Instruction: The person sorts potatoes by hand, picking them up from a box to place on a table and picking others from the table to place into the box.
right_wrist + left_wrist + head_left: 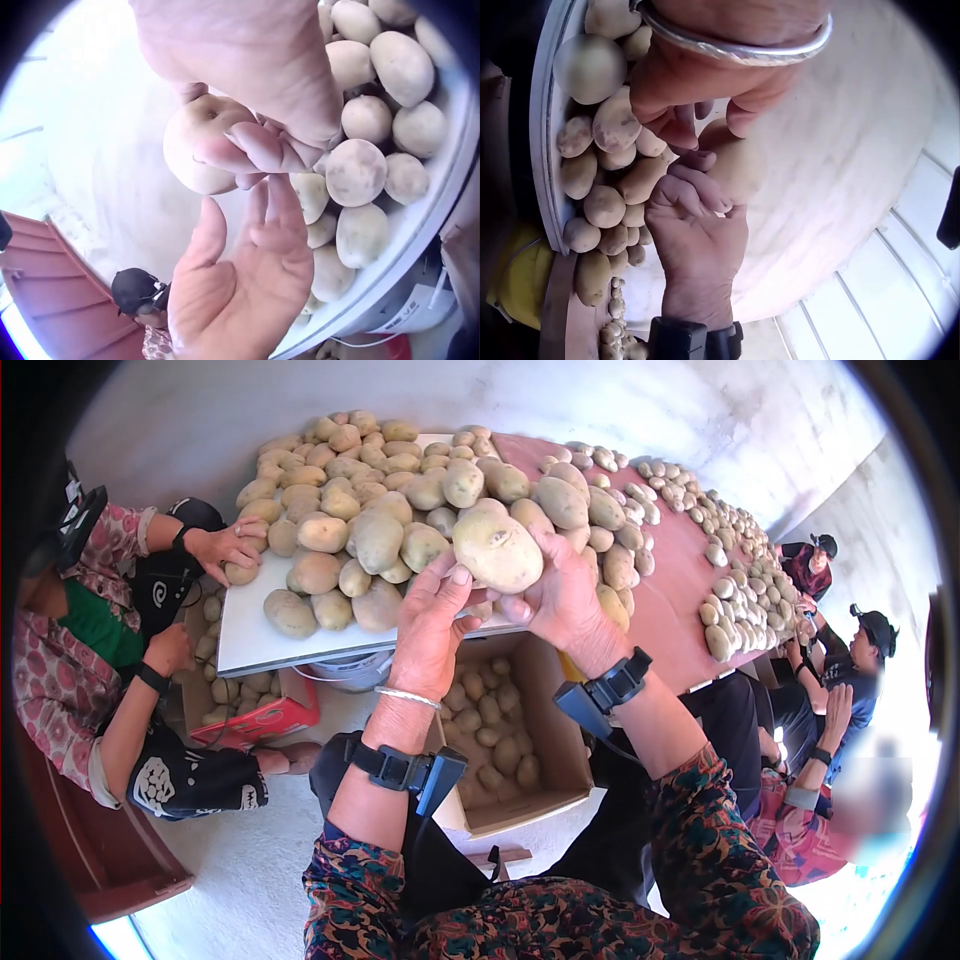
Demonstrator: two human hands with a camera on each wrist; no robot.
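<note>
A large pale potato is raised in front of the heaped pile. My right hand grips it, thumb on one side and curled fingers on the other, which the right wrist view shows closely. My left hand is at the potato's lower left, palm turned up. In the right wrist view the left hand has loosely bent fingers reaching up to the right hand's fingers, its thumb apart from the potato. A silver bangle circles the left wrist.
Potatoes cover the white board; smaller ones lie on the reddish-brown surface. Below stands a cardboard box holding potatoes, beside a pale bucket. A person at left touches the pile near a red box. Several people sit at right.
</note>
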